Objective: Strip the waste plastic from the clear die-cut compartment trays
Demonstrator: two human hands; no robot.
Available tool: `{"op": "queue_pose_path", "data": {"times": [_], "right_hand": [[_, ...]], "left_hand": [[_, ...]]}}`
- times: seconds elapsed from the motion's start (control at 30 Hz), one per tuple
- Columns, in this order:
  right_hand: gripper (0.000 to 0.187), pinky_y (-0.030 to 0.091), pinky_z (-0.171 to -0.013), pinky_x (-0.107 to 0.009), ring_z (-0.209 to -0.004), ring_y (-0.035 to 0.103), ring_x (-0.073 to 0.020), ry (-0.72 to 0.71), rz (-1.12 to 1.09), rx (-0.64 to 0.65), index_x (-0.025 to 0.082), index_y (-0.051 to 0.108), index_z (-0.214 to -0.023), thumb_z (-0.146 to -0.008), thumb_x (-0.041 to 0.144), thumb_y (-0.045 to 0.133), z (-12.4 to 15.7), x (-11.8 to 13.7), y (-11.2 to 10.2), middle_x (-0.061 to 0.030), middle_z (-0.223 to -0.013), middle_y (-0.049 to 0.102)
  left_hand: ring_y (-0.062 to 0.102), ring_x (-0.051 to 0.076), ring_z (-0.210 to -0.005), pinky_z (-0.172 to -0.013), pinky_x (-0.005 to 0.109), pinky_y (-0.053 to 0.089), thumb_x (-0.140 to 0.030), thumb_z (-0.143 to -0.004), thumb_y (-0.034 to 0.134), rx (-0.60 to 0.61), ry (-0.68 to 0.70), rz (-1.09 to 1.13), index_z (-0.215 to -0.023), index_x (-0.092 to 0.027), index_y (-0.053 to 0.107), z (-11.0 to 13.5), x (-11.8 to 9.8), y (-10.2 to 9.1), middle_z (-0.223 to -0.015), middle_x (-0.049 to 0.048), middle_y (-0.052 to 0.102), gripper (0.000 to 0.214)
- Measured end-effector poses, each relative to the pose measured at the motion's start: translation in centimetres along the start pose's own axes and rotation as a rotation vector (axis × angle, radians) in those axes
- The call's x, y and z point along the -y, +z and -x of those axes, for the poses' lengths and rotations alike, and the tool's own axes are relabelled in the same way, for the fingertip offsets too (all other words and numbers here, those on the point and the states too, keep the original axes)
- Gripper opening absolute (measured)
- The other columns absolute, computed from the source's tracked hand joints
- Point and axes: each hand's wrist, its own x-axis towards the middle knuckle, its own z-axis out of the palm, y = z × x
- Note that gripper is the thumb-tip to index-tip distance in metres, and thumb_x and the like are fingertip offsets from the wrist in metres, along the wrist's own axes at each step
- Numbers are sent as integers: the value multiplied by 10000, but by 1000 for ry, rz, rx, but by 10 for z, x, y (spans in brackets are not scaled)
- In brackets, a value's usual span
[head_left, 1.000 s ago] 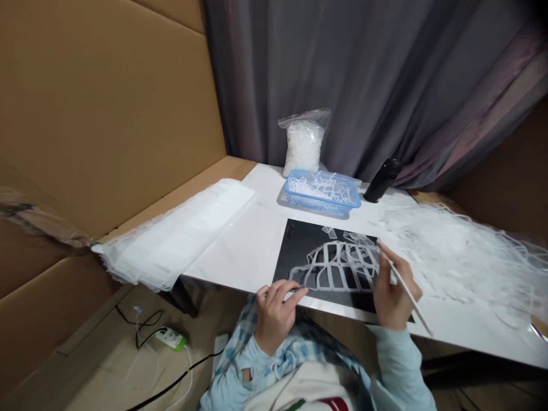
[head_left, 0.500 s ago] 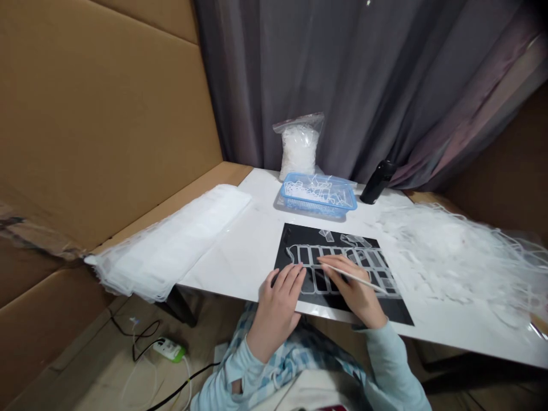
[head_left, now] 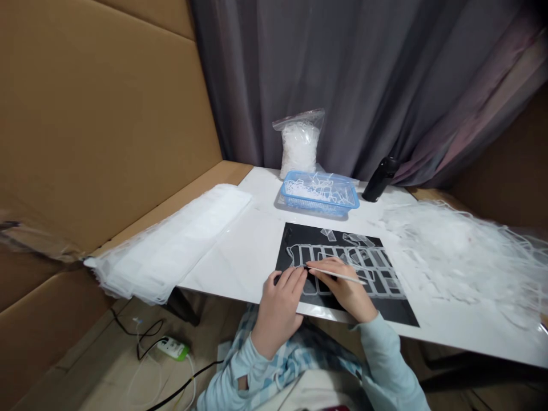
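My right hand point(head_left: 349, 288) is closed round a slim white pen-like tool point(head_left: 338, 275), its tip pointing left. The tip meets a translucent sheet of rectangular frames point(head_left: 371, 292) that lies on a black mat point(head_left: 396, 314). Just left of the tip, my left hand point(head_left: 280, 297) rests its fingers, stretched and side by side, on the near left part of the sheet. The tool's tip is partly hidden by the fingertips. Small cut pieces point(head_left: 329, 234) and a loose clear piece point(head_left: 358, 240) lie along the mat's far edge.
A blue basket point(head_left: 319, 204) holds thin white frames, with a zip bag of white pieces point(head_left: 299, 148) behind it. A black bottle point(head_left: 380, 180) stands at the back. Stacked translucent sheets point(head_left: 180, 240) lie left; a heap of clear scraps point(head_left: 462, 257) lies right.
My right hand and the tool have moved left, bringing the tip close to my left fingertips. My left hand stays in nearly the same place.
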Motion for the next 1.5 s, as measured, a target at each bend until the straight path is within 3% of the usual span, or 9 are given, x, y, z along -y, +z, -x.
{"op": "queue_pose_path", "data": {"times": [0.17,0.37,0.57,0.7,0.97,1.13,1.3,1.37,1.5], "right_hand": [[204,525,-801,-337,-940,638,-213,-21,160,67,250,720,-1078,-972,278,548,-3,3,1,-30,-1079,747],[174,426,-727,-356,-928,591,-264,-151,582,180,211,664,-1073,-947,177,549,-9,14,1,-80,-1026,730],[191,372,-713,-353,-913,577,-262,-176,621,122,212,629,-1110,-957,184,518,-7,7,1,-74,-980,723],[241,425,-728,-361,-886,595,-256,-131,572,-26,193,642,-1113,-968,183,449,-5,-4,-10,-92,-1006,724],[327,498,-725,-364,-810,610,-252,31,643,-511,178,669,-1102,-1006,348,408,13,-19,-59,-98,-955,730],[351,502,-711,-337,-829,637,-242,91,635,-585,184,673,-1114,-1009,386,404,28,-19,-58,-98,-936,724],[361,499,-698,-342,-835,659,-255,150,681,-794,159,687,-1110,-1006,381,422,35,-15,-63,-120,-970,730],[334,513,-704,-335,-867,678,-255,146,620,-776,171,691,-1100,-996,383,455,37,-11,-66,-114,-1004,732],[249,534,-870,-360,-1057,667,-249,63,353,-446,216,688,-1083,-978,354,510,38,-4,-60,-89,-1137,710]], "left_hand": [[456,235,-1269,-1005,443,310,-129,-766,540,-7,-18,-3,-1351,-142,484,-1,-2,-2,-1423,69,522,588],[467,230,-1250,-1008,448,309,-140,-778,563,-31,-36,20,-1285,-144,517,-1,-3,-3,-1374,79,554,509],[461,245,-1242,-999,471,309,-146,-801,557,-23,-48,21,-1315,-158,497,-1,-5,-4,-1384,75,543,517],[465,252,-1230,-978,464,333,-144,-797,561,-17,-41,14,-1326,-157,498,-1,-5,-5,-1379,76,546,533],[454,248,-1233,-962,463,329,-148,-814,549,-22,-52,22,-1337,-171,497,-1,-4,-4,-1385,64,542,526],[459,269,-1215,-951,466,346,-153,-787,580,-22,-41,-19,-1345,-166,499,-1,-4,-4,-1366,86,547,564],[475,274,-1190,-948,468,349,-149,-784,584,-19,-48,-31,-1332,-180,510,-2,-5,-5,-1351,86,556,554],[478,275,-1189,-950,466,344,-149,-786,584,-24,-45,-34,-1332,-178,506,-2,-5,-5,-1356,86,555,552],[485,265,-1196,-964,451,324,-129,-767,612,-59,-9,-38,-1333,-213,502,1,-3,-4,-1348,66,562,583]]}}
